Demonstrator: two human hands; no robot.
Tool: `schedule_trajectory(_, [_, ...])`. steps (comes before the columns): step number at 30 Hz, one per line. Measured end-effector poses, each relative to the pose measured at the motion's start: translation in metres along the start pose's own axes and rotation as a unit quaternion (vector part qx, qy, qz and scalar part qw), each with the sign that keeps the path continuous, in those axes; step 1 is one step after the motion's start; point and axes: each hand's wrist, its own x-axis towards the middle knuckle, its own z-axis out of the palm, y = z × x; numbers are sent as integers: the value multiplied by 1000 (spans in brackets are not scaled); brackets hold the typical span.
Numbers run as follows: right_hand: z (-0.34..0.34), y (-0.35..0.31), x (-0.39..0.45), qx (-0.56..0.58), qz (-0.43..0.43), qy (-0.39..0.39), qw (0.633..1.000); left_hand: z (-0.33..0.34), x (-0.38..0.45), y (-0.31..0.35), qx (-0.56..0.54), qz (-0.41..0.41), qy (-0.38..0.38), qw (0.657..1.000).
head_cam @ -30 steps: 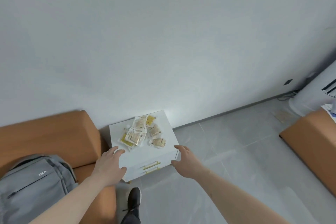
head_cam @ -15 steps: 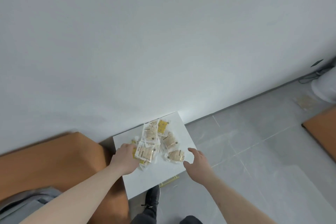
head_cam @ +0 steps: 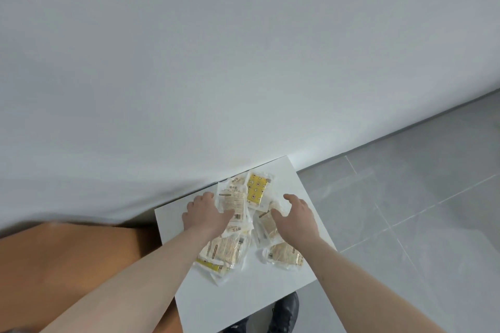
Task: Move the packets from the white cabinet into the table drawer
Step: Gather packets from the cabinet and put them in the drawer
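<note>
Several snack packets lie in a loose pile on top of the white cabinet, which stands against the wall. A yellow packet is at the far side, a white printed packet beside it, and clear packets of beige snacks are nearer to me. My left hand lies on the pile's left side with its thumb on the white packet and its fingers bent down at that packet's edge. My right hand is over the right side of the pile, fingers spread and slightly bent. No table drawer is in view.
An orange seat adjoins the cabinet on the left. Grey floor tiles extend to the right. My black shoes show below the cabinet's near edge. The white wall fills the upper view.
Both hands have moved forward from the cabinet's near edge onto the pile of packets. The view has come closer and now looks down over the cabinet top.
</note>
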Motion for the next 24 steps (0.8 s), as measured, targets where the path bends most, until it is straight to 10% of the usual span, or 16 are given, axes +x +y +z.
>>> schedule_trajectory(16, [62, -11, 97, 183, 127, 34, 974, 33, 47, -6, -192, -37, 36, 980])
schedule_trajectory(24, [6, 26, 39, 202, 124, 42, 971, -7, -3, -11, -401, -25, 0, 916])
